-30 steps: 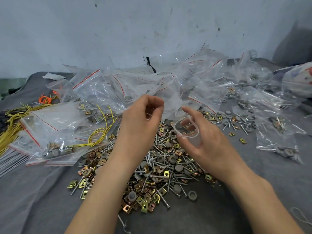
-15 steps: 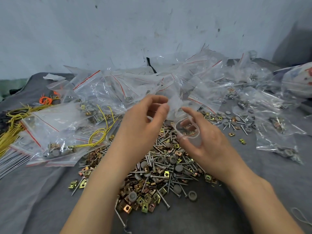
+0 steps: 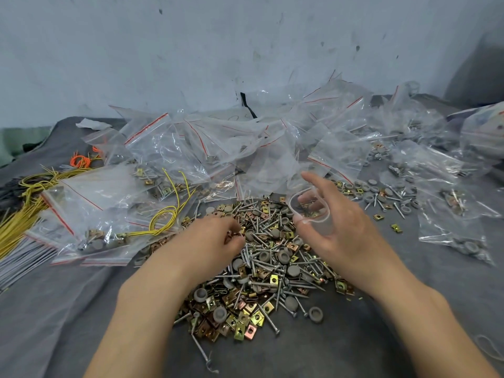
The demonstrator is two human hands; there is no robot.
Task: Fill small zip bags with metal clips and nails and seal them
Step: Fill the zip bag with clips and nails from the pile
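Note:
A heap of brass-coloured metal clips, steel nails and grey round caps (image 3: 270, 266) lies on the grey cloth in front of me. My left hand (image 3: 215, 238) is down on the heap's left side, its fingers curled round a few small clips. My right hand (image 3: 330, 222) hovers above the heap's upper right and holds a small clear zip bag (image 3: 311, 211) with its mouth held open in a ring between thumb and fingers. A few pieces show inside the bag.
Many clear zip bags with red seal lines (image 3: 218, 148) pile up behind the heap, some filled. Yellow wires (image 3: 24, 214) and an orange loop (image 3: 80, 160) lie at the left. Loose caps and nails (image 3: 381, 195) are scattered at the right. A pale wall (image 3: 245, 50) stands behind.
My left hand has dropped from beside the bag's mouth down onto the heap and curled on clips. My right hand still holds the open bag, barely shifted.

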